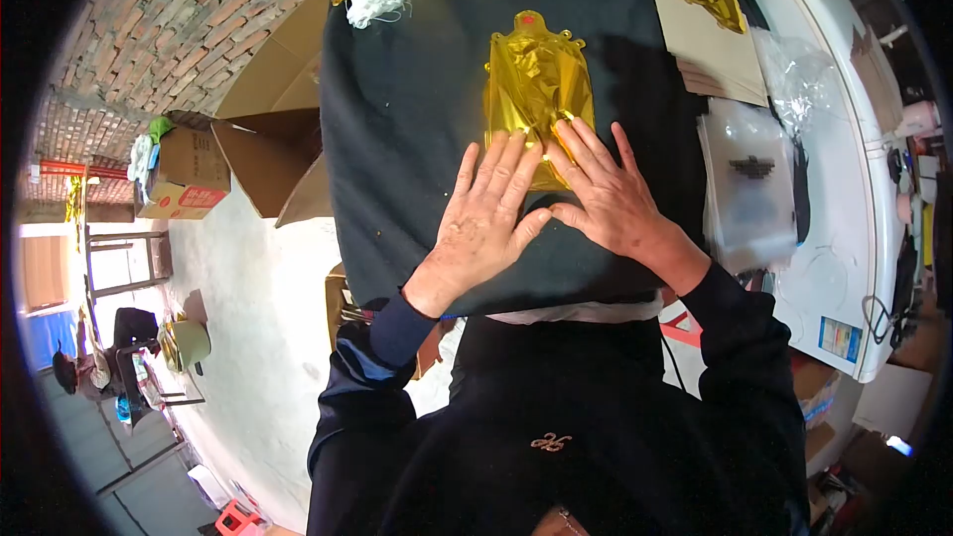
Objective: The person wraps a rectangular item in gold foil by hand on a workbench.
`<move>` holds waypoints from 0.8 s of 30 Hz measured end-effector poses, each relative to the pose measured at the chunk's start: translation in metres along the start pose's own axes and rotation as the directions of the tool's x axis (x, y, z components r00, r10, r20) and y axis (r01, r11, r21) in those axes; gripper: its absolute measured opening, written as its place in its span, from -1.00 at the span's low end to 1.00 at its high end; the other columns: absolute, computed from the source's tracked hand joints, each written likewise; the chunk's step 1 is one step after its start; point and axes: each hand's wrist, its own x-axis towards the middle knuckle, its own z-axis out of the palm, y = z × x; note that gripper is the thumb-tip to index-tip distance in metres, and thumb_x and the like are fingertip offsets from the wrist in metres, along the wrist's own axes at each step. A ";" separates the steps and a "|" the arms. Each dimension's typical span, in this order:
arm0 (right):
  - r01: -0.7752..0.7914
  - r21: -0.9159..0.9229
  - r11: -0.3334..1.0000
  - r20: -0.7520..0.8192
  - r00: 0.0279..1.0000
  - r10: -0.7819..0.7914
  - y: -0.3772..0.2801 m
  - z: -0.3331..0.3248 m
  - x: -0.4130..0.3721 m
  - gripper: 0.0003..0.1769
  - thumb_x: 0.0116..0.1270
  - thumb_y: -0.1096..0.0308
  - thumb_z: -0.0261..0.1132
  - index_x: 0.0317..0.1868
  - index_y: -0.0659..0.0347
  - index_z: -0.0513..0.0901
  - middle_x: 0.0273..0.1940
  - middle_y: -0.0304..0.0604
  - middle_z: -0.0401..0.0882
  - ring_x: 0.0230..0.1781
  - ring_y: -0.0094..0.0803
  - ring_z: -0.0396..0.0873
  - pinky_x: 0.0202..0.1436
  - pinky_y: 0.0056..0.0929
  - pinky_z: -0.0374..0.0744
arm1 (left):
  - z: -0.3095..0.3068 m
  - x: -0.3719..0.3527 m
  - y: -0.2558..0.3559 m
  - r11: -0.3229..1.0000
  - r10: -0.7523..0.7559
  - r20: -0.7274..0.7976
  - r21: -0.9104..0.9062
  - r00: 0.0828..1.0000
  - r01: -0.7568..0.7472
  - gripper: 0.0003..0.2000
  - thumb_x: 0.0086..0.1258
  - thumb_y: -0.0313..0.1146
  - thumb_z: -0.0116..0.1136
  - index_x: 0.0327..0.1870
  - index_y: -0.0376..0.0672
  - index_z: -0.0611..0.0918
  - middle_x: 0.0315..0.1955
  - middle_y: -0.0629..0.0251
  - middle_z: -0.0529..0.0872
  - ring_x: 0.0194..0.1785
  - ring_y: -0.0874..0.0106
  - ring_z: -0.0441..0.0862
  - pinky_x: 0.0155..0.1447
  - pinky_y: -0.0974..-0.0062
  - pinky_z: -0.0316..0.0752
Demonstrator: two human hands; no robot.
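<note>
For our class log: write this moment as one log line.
left hand: flat on foil | right hand: flat on foil | foil: on dark cloth

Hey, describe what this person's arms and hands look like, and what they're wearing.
Both hands are bare, with no gloves: left hand, right hand. Both arms are in long dark sleeves. The left sleeve shows a blue inner cuff at the wrist; the right sleeve looks plain dark.

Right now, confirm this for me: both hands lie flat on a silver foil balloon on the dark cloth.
Not quite: the foil balloon is gold, not silver. The head view shows the left hand and the right hand lying flat, fingers spread, on its lower end, with the balloon resting on the dark cloth.
</note>
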 end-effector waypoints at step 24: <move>-0.019 0.020 1.000 -0.014 1.000 0.019 -0.001 0.003 -0.001 -0.06 0.38 -0.18 0.35 0.61 0.15 0.31 0.64 0.04 0.14 0.71 -0.08 0.01 0.69 0.30 -0.13 | 0.016 0.052 -0.049 0.875 -0.452 -0.301 0.034 0.840 0.483 -0.76 0.48 -0.18 0.24 -0.25 -0.18 0.73 -0.29 0.14 0.80 -0.09 0.10 0.69 -0.01 0.12 0.45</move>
